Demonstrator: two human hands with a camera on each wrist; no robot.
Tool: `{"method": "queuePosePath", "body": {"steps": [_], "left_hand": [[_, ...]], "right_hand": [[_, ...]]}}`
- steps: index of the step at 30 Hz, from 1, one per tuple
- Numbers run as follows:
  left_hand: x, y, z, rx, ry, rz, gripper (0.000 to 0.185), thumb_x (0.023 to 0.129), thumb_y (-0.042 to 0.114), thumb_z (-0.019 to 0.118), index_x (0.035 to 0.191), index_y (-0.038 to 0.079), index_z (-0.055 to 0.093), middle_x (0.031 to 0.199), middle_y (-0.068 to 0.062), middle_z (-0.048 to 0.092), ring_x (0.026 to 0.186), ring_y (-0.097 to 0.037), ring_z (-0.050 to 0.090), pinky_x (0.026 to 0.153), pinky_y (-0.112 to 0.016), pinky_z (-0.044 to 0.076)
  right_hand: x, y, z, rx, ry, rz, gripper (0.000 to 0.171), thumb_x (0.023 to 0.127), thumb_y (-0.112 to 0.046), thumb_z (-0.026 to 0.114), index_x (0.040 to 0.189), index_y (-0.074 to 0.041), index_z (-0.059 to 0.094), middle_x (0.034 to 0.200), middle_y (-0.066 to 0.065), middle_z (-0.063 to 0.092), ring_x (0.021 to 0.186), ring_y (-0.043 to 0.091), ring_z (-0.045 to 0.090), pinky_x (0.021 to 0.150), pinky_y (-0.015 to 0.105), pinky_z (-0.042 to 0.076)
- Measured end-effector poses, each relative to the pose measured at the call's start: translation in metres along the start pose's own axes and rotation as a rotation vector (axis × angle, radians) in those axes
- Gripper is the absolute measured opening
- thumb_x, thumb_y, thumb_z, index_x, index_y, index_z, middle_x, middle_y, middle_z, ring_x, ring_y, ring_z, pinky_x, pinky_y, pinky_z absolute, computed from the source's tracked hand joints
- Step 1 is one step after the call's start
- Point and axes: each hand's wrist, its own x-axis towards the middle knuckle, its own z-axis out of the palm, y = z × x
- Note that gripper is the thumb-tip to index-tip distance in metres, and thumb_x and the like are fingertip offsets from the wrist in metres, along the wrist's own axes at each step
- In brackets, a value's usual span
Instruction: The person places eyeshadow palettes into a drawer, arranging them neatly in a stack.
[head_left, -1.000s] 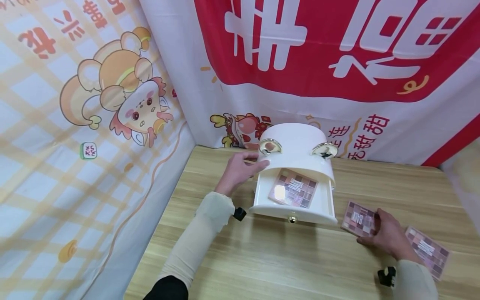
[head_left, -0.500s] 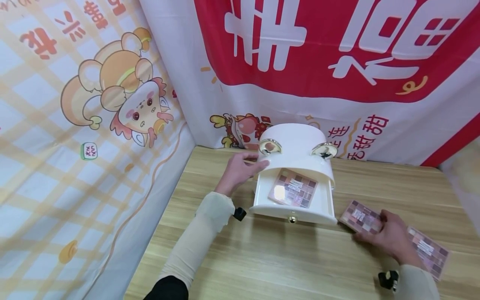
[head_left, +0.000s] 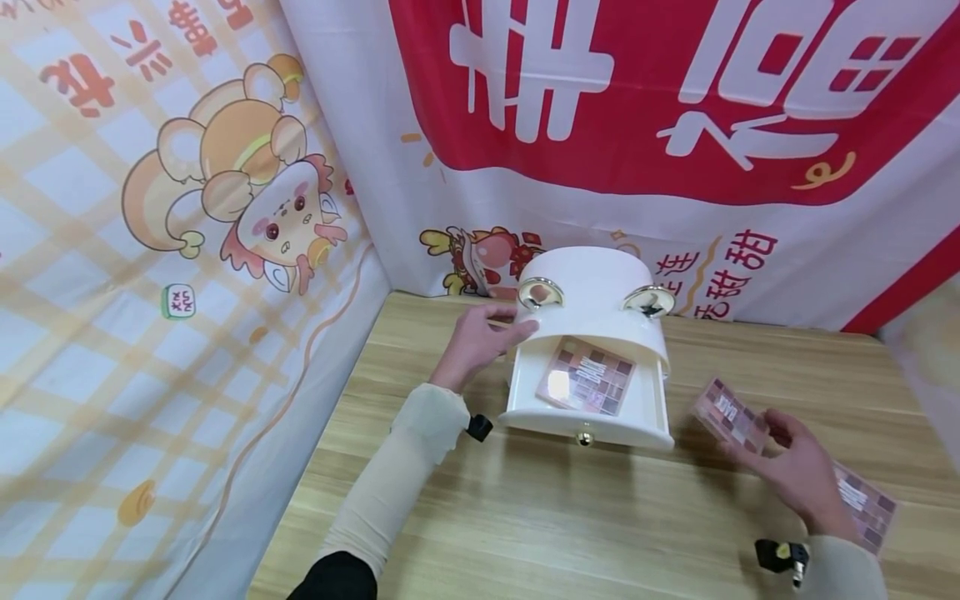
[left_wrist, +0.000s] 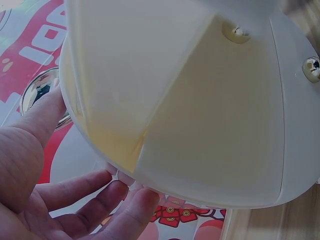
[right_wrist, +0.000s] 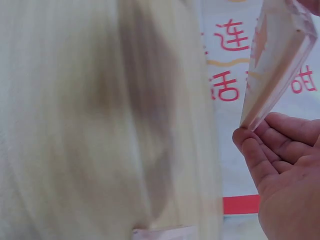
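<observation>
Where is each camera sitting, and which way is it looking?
Head: worn on the head, looks forward and down at the table, the white box, both forearms and hands.
Left wrist: close beside the white box, shows the left hand touching it.
Right wrist: shows the right hand holding a palette by its edge.
Shared: head and left wrist both show the box; head and right wrist both show the held palette.

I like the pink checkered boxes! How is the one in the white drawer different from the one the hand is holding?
The palette in the drawer lies flat in the open white drawer, and no hand touches it. The held palette is tilted above the wooden table, pinched by the right hand. The drawer one shows its whole top; the held one is partly hidden by fingers. Both have the same pink and brown squares with a label stripe.
</observation>
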Motion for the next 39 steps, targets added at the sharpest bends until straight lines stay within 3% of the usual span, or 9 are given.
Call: {"method": "queuePosePath", "body": {"steps": [11, 14, 15, 18, 20, 22, 28, 34, 39], "left_hand": [[0.002, 0.000, -0.001, 0.014, 0.017, -0.015, 0.073, 0.074, 0.060, 0.083, 0.129, 0.015, 0.066, 0.111, 0.000, 0.067, 0.094, -0.019, 0.067, 0.072, -0.033, 0.060], [0.002, 0.000, 0.000, 0.026, 0.019, -0.018, 0.074, 0.074, 0.061, 0.082, 0.129, 0.015, 0.066, 0.111, 0.000, 0.067, 0.094, -0.019, 0.067, 0.072, -0.033, 0.060], [0.002, 0.000, 0.000, 0.026, 0.018, -0.018, 0.074, 0.074, 0.061, 0.082, 0.129, 0.014, 0.066, 0.111, 0.000, 0.066, 0.094, -0.019, 0.067, 0.072, -0.033, 0.060], [0.002, 0.000, 0.000, 0.027, 0.015, -0.014, 0.075, 0.074, 0.062, 0.082, 0.129, 0.014, 0.066, 0.111, -0.001, 0.066, 0.094, -0.019, 0.067, 0.071, -0.032, 0.060], [0.002, 0.000, 0.000, 0.026, 0.016, -0.013, 0.075, 0.074, 0.062, 0.082, 0.129, 0.014, 0.066, 0.112, 0.000, 0.066, 0.094, -0.019, 0.067, 0.071, -0.032, 0.060], [0.002, 0.000, 0.000, 0.023, 0.016, -0.010, 0.074, 0.074, 0.062, 0.082, 0.129, 0.014, 0.066, 0.112, 0.000, 0.066, 0.095, -0.019, 0.067, 0.071, -0.032, 0.060], [0.001, -0.001, 0.000, 0.012, 0.014, -0.003, 0.071, 0.075, 0.059, 0.082, 0.128, 0.015, 0.067, 0.113, 0.000, 0.066, 0.095, -0.019, 0.067, 0.072, -0.034, 0.060], [0.002, -0.001, 0.001, 0.006, 0.006, -0.012, 0.073, 0.074, 0.060, 0.082, 0.130, 0.015, 0.066, 0.117, 0.001, 0.066, 0.098, -0.018, 0.066, 0.080, -0.041, 0.060], [0.002, 0.000, 0.001, 0.024, 0.015, -0.005, 0.072, 0.075, 0.061, 0.082, 0.129, 0.016, 0.066, 0.118, 0.001, 0.065, 0.099, -0.018, 0.066, 0.076, -0.036, 0.060]], "right_hand": [[-0.014, -0.044, -0.014, 0.154, 0.064, -0.083, 0.096, 0.087, -0.034, 0.082, 0.157, -0.001, 0.026, 0.152, 0.029, 0.036, 0.131, 0.046, 0.034, 0.104, 0.075, 0.024], [-0.018, -0.053, -0.016, 0.177, 0.083, -0.128, 0.090, 0.087, -0.028, 0.082, 0.156, -0.003, 0.030, 0.150, 0.026, 0.039, 0.130, 0.029, 0.039, 0.109, 0.071, 0.021], [-0.019, -0.055, -0.017, 0.189, 0.087, -0.140, 0.088, 0.087, -0.026, 0.082, 0.156, -0.004, 0.031, 0.149, 0.024, 0.040, 0.128, 0.022, 0.041, 0.112, 0.068, 0.020], [-0.024, -0.063, -0.017, 0.216, 0.098, -0.179, 0.083, 0.088, -0.021, 0.081, 0.156, -0.009, 0.035, 0.147, 0.015, 0.044, 0.120, 0.005, 0.041, 0.118, 0.039, 0.021], [-0.026, -0.069, -0.018, 0.228, 0.105, -0.212, 0.081, 0.088, -0.017, 0.081, 0.155, -0.011, 0.037, 0.146, 0.010, 0.046, 0.120, 0.002, 0.041, 0.110, 0.018, 0.024], [-0.028, -0.076, -0.019, 0.229, 0.111, -0.241, 0.080, 0.087, -0.014, 0.081, 0.154, -0.013, 0.039, 0.143, 0.006, 0.047, 0.120, 0.004, 0.042, 0.097, 0.007, 0.027], [-0.034, -0.096, -0.020, 0.235, 0.088, -0.293, 0.080, 0.086, -0.011, 0.082, 0.154, -0.018, 0.040, 0.146, 0.004, 0.048, 0.123, 0.006, 0.041, 0.107, 0.017, 0.022], [-0.038, -0.110, -0.021, 0.273, 0.047, -0.392, 0.083, 0.080, 0.001, 0.083, 0.151, -0.013, 0.043, 0.143, 0.006, 0.049, 0.124, 0.011, 0.043, 0.102, 0.005, 0.023], [-0.039, -0.121, -0.020, 0.274, 0.002, -0.423, 0.082, 0.079, 0.002, 0.083, 0.150, -0.013, 0.045, 0.144, 0.006, 0.049, 0.126, 0.011, 0.043, 0.106, 0.011, 0.021]]}}
